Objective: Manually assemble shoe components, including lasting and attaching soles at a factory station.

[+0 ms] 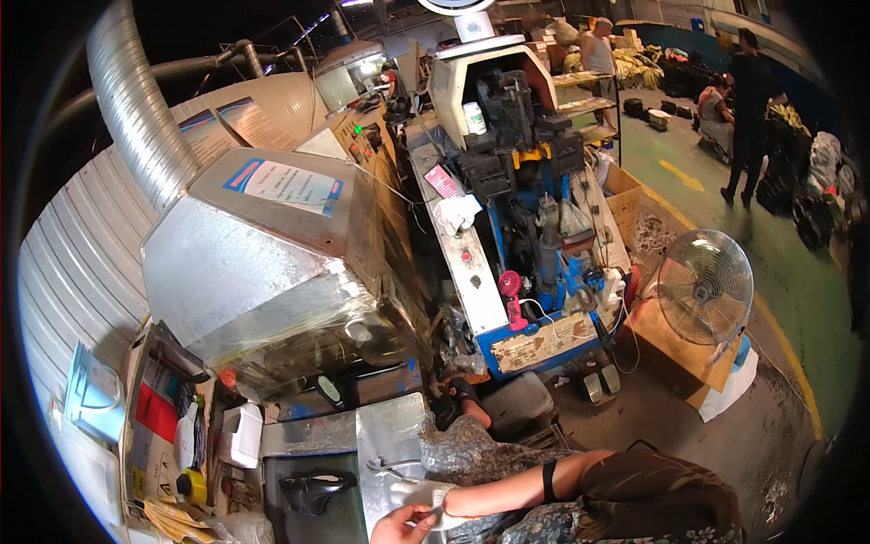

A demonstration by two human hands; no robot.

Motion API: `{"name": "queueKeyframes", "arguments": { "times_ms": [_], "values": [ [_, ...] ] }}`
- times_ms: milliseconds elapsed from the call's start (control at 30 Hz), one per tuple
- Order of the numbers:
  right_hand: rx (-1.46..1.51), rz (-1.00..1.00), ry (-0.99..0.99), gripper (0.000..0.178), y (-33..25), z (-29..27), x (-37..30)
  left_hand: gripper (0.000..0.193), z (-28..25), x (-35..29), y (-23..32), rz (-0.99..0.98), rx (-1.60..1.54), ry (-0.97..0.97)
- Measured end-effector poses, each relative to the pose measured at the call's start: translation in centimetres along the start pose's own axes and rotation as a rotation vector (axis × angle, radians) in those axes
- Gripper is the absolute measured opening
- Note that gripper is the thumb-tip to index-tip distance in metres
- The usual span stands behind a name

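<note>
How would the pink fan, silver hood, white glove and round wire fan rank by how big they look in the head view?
1. Silver hood
2. Round wire fan
3. White glove, partly covered by the left hand
4. Pink fan

With our left hand (401,528) we pinched the white glove (442,510) at the wrist of our right hand (417,494). A black part (317,492) lay to the left, near a metal hood (240,258); ahead, a pink fan (512,295) sat on a machine (478,299).
</note>
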State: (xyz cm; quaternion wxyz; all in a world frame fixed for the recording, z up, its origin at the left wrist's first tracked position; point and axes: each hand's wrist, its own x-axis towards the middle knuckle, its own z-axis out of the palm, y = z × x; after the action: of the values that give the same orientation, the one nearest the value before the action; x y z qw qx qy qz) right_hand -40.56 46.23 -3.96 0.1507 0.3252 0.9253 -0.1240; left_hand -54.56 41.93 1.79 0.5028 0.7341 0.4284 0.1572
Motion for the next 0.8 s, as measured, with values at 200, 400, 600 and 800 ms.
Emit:
{"name": "queueKeyframes", "arguments": {
  "times_ms": [200, 400, 600, 800],
  "values": [
    [0.070, 0.197, 0.204, 0.059, -0.1, 1.5, 0.1, 0.049, 4.8, 2.0, 2.8, -0.089, 0.809, 0.121],
    [0.066, 0.244, 0.287, 0.064, -0.5, 5.2, 0.1, 0.028, 5.0, 2.4, -1.9, 0.074, 0.620, 0.287],
    [-0.187, 0.166, 0.325, 0.076, -0.4, 6.3, -0.4, 0.021, 7.1, 2.6, -4.1, -0.219, -0.208, 0.221],
    [-0.025, 0.082, 0.602, 0.063, 2.4, 7.9, -0.5, 0.016, 8.4, 3.4, -0.2, -0.337, -0.838, -0.110]
  ]
}}
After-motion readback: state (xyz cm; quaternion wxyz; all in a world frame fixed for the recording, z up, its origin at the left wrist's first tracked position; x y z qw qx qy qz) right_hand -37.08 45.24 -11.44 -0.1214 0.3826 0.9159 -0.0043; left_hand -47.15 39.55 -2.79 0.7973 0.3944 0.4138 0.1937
